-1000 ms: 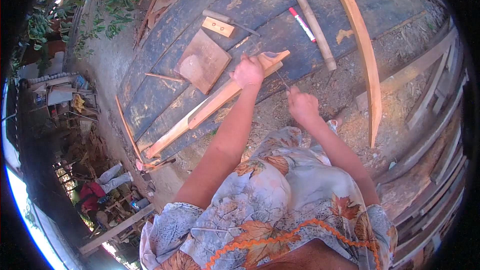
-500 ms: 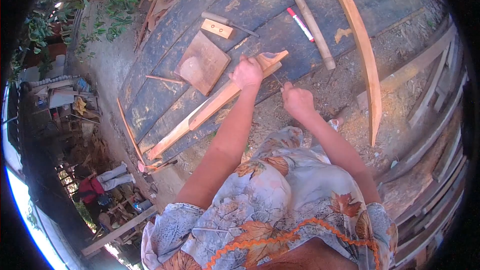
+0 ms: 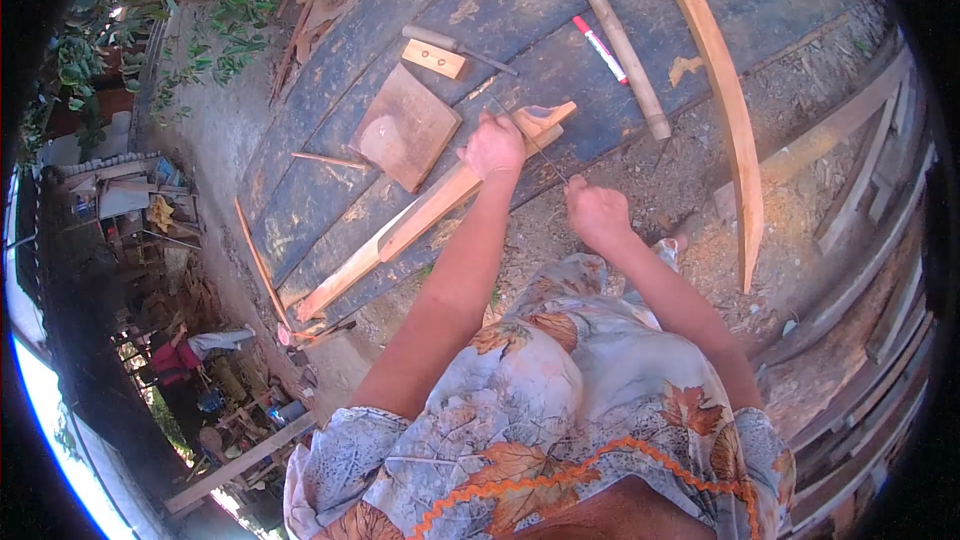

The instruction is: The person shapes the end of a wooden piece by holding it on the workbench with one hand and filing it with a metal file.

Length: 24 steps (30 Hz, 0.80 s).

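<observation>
My left hand (image 3: pixel 494 148) is closed around a long shaped piece of wood (image 3: pixel 435 212), just below its carved, curved end. The piece lies slantwise on dark planks. In my right hand (image 3: pixel 597 213), closed in a fist, is a thin, dark, file-like tool (image 3: pixel 545 158). It runs across the wood beside the carved end, its tip showing past the left hand; the fist hides its handle. Left of the left hand lie a square wooden block (image 3: pixel 405 127), a small light block with two holes (image 3: pixel 434 58) and a wood-handled metal rod (image 3: pixel 432 37).
A red-and-white marker (image 3: pixel 601 50) and a round stick (image 3: pixel 625 58) lie on the dark planks (image 3: pixel 520 0). A long curved timber (image 3: pixel 725 90) crosses the right side. Stacked boards (image 3: pixel 880 360) fill the far right. Another person (image 3: pixel 178 357) is at the lower left.
The thin tool has shifted slightly along its length across the wood, with my right hand nearly in place. My left hand keeps its grip. The other person has changed posture.
</observation>
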{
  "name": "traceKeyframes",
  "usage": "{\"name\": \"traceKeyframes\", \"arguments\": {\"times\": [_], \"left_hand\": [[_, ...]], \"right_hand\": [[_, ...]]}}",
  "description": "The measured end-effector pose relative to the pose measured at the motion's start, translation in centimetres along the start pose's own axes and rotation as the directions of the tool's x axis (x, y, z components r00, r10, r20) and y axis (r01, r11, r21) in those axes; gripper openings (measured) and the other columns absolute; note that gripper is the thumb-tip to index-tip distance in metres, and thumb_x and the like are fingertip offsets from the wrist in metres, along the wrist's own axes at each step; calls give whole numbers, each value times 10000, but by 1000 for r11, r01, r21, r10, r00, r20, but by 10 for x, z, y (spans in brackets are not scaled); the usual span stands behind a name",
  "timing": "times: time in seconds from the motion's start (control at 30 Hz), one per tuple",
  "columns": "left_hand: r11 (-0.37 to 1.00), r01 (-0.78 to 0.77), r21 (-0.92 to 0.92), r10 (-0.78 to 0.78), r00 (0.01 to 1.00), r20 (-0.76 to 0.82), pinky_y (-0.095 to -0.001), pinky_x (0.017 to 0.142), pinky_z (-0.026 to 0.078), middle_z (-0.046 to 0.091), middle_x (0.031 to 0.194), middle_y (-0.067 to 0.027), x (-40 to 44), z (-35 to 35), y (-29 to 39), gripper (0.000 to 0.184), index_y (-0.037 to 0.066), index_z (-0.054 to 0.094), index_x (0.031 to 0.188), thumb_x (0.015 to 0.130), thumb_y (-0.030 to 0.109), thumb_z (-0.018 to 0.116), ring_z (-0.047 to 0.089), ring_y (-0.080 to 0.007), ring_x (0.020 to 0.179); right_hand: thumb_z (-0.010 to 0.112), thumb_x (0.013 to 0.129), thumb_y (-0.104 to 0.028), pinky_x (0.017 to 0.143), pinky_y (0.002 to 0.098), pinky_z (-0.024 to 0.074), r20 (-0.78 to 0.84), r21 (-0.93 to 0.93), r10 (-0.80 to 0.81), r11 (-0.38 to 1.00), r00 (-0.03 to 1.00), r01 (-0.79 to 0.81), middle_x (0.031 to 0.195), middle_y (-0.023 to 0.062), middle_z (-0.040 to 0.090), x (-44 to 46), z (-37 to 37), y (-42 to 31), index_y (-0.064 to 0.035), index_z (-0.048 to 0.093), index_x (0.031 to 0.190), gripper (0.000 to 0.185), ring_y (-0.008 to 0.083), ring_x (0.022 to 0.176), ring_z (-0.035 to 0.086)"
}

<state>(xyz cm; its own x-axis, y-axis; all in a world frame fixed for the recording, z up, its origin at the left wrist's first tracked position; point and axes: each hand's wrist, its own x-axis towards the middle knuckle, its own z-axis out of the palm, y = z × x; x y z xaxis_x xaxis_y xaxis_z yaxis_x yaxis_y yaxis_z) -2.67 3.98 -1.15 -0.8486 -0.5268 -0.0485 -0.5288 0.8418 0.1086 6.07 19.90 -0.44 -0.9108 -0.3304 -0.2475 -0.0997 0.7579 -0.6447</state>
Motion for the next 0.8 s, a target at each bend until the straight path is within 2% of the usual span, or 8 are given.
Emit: {"name": "traceKeyframes", "arguments": {"times": [0.27, 0.33, 0.57, 0.8], "left_hand": [[1000, 11, 2, -11, 998, 56, -547, 897, 367, 667, 899, -209, 1, -1, 0, 360, 83, 598, 1047, 871, 291, 364, 642, -364, 883], [1000, -1, 14, 1, 1000, 6, -491, 881, 371, 670, 847, -205, 0, 0, 0, 331, 71, 602, 991, 862, 277, 377, 654, -354, 828], [1000, -5, 15, 5, 1000, -2, -480, 876, 373, 669, 842, -209, 0, 0, 1, 329, 76, 604, 992, 858, 276, 381, 654, -352, 825], [1000, -12, 13, 12, 999, -30, -481, 879, 371, 670, 830, -209, -1, 2, 0, 352, 68, 607, 1011, 854, 287, 380, 656, -354, 815]], "right_hand": [[479, 782, -66, 646, 472, 510, 23, -15, 0, 1000, 1000, 0, 711, 217, 637, -2, -2, 2, 2, 537, 859, 118, 367, 695, 651], [485, 764, -54, 642, 468, 510, 27, -1, -3, 1000, 1000, 3, 710, 217, 636, -1, -2, 3, 7, 537, 854, 120, 367, 696, 650], [469, 773, -46, 655, 468, 506, 57, -7, 23, 1000, 998, -22, 731, 232, 637, 3, -5, -3, 10, 541, 862, 127, 375, 718, 651], [467, 777, -48, 673, 455, 508, -59, 34, -43, 998, 997, 45, 744, 245, 636, 30, 8, -3, 21, 543, 859, 131, 378, 732, 652]]}}
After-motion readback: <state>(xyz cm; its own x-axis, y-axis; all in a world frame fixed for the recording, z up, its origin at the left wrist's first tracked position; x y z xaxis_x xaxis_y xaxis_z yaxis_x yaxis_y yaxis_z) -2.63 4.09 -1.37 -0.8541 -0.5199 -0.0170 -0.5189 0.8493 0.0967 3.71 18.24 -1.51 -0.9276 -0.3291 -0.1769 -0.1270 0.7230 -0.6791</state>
